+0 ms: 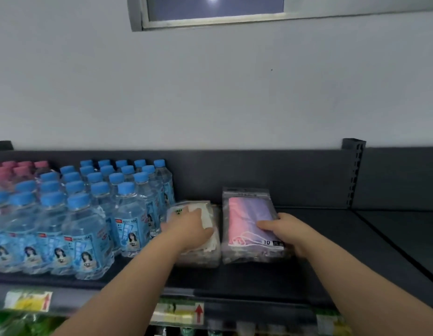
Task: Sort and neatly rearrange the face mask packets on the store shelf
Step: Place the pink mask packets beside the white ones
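Two stacks of face mask packets lie side by side on the dark shelf (332, 238). The left stack holds white mask packets (205, 253) in clear wrap. My left hand (188, 229) rests on top of it, fingers spread over the top packet. The right stack shows a pink and purple mask packet (244, 214) on top, its far end tilted up. My right hand (283, 231) grips that packet at its right edge, thumb lying across the top.
Several rows of blue-capped water bottles (89, 214) stand just left of the white stack, with pink-capped bottles (14, 170) behind them. A shelf upright (353, 173) rises at the back right. Price labels (179, 314) run along the shelf's front edge.
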